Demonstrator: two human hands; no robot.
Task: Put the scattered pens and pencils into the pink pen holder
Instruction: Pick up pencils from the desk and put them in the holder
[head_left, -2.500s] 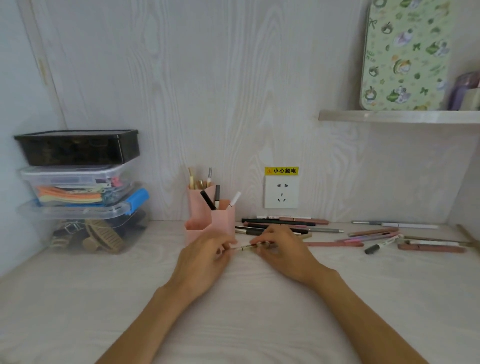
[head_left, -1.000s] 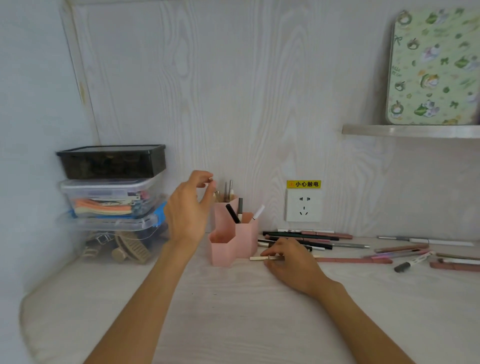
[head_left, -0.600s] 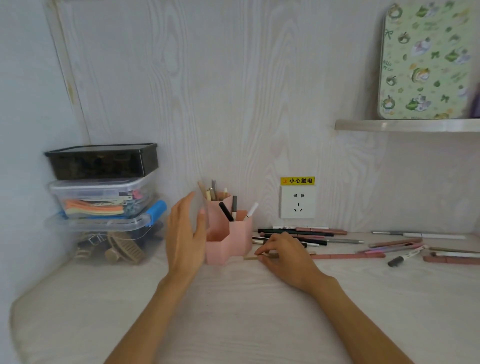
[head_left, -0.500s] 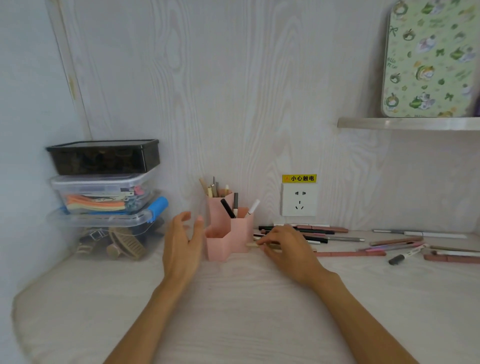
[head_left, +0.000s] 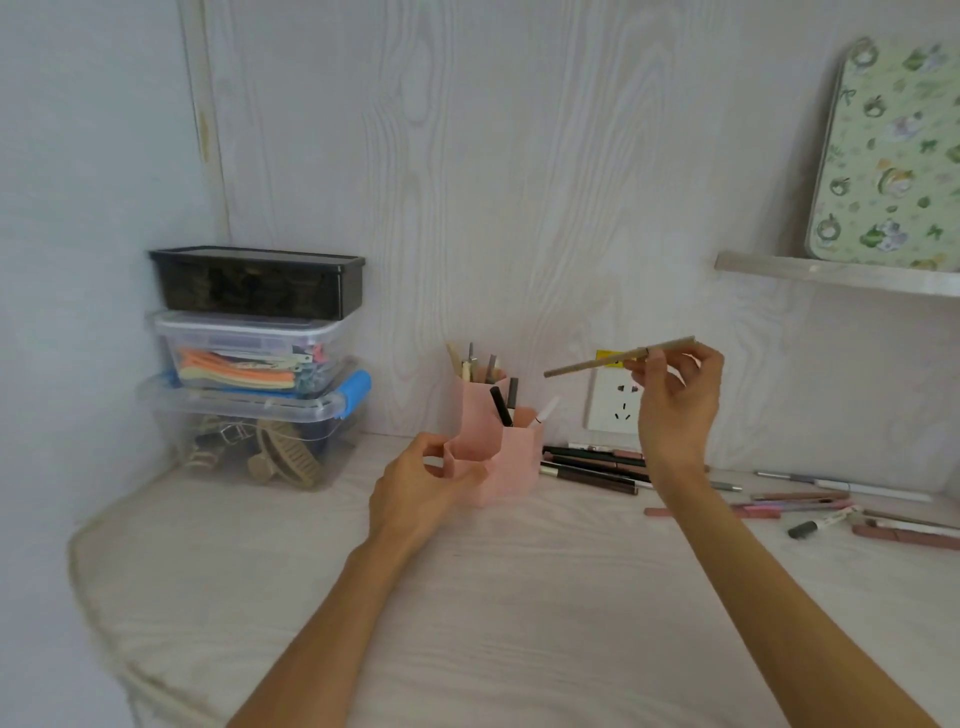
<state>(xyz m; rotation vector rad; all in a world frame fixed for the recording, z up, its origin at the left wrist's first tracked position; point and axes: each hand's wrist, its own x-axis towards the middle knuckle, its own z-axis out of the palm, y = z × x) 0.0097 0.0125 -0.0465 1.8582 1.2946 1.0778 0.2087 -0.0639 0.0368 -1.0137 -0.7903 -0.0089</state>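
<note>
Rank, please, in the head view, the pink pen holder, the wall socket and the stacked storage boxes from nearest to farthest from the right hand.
From the right hand:
1. Wall socket, just behind the hand on the wall, at its left.
2. Pink pen holder, farther left on the desk, with the left hand on it.
3. Stacked storage boxes, far left in the corner.

A home study corner: a pale wood-grain desk (head_left: 519, 597) against matching wall panelling, 3 stacked plastic storage boxes (head_left: 254, 364) of stationery and hair clips at 10 o'clock, a wall socket (head_left: 613, 410) at 1 o'clock, and a floral tin (head_left: 893, 156) on a shelf (head_left: 831, 273) at 2 o'clock.
</note>
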